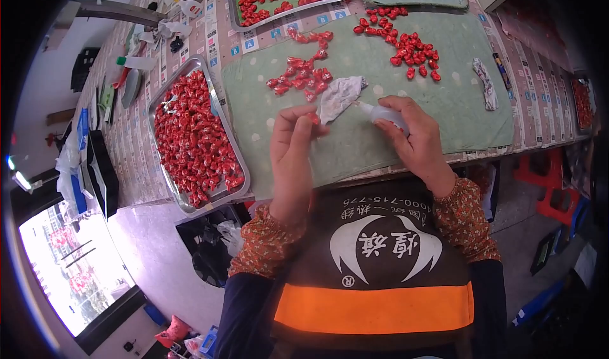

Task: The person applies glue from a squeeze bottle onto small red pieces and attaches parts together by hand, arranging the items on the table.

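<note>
Between the fingertips of my left hand (pixel 294 146) is a small red piece (pixel 313 118), partly covered by the fingers. My right hand (pixel 415 137) grips a white squeeze bottle (pixel 388 115) with a narrow tip that points left. A crumpled whitish cloth (pixel 341 99) lies on the green mat (pixel 273 159) between the two hands. Just beyond the left hand is a loose group of shiny red pieces (pixel 299 76). Farther right on the mat sits another cluster of small red pieces (pixel 412 51).
A metal tray (pixel 239 184) heaped with red pieces stands at the left, another tray (pixel 295 8) at the back. A patterned cloth strip (pixel 484 85) and a dark pen-like stick (pixel 501 71) lie at the right. A green-capped bottle (pixel 136 63) is far left; red stools (pixel 549 187) stand below right.
</note>
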A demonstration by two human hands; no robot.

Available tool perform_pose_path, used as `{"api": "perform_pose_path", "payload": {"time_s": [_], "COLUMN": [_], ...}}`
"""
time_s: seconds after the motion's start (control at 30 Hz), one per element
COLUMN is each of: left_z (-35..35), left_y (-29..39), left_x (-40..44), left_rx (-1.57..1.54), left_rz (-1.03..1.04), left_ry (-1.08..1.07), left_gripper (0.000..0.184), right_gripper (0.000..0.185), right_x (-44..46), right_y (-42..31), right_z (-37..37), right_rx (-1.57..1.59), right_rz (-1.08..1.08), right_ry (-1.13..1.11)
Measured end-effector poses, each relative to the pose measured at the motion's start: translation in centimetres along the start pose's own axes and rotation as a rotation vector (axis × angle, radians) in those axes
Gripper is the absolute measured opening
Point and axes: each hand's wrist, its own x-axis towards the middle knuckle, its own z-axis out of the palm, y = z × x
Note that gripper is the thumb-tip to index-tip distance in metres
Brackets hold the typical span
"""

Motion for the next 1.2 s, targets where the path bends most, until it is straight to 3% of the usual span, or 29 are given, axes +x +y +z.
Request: {"api": "perform_pose_path", "payload": {"time_s": [0.03, 0.17, 0.5, 0.67, 0.8, 1.07, 1.2], "left_z": [0.1, 1.0, 1.2, 0.9, 0.4, 1.0, 1.9], "left_y": [-0.2, -0.9, -1.4, -0.8, -0.3, 0.5, 0.7], "left_x": [0.6, 2.2, -0.1, -0.8, -1.0, -1.7, -1.8], "left_rx": [0.112, 0.217, 0.242, 0.106, 0.108, 0.029, 0.043], "left_rz": [0.123, 0.167, 0.011, -0.097, -0.078, -0.136, -0.146], "left_ry": [-0.010, -0.055, -0.117, -0.054, -0.047, -0.087, -0.120], "left_gripper": [0.022, 0.021, 0.019, 0.020, 0.020, 0.021, 0.021], "right_gripper": [0.027, 0.027, 0.026, 0.026, 0.025, 0.023, 0.019], "right_x": [-0.1, -0.3, -0.9, -0.7, -0.4, 2.8, 4.6], "right_y": [0.2, 0.3, 0.2, -0.1, -0.2, 3.0, 3.8], "right_z": [0.1, -0.3, -1.3, -1.6, -1.8, -4.3, -5.0], "right_rx": [0.033, 0.102, 0.035, -0.087, -0.205, -0.429, -0.573], "right_rz": [0.025, 0.088, 0.025, -0.126, -0.143, -0.074, -0.169], "right_ry": [0.016, 0.035, 0.017, -0.178, -0.165, 0.171, 0.084]}}
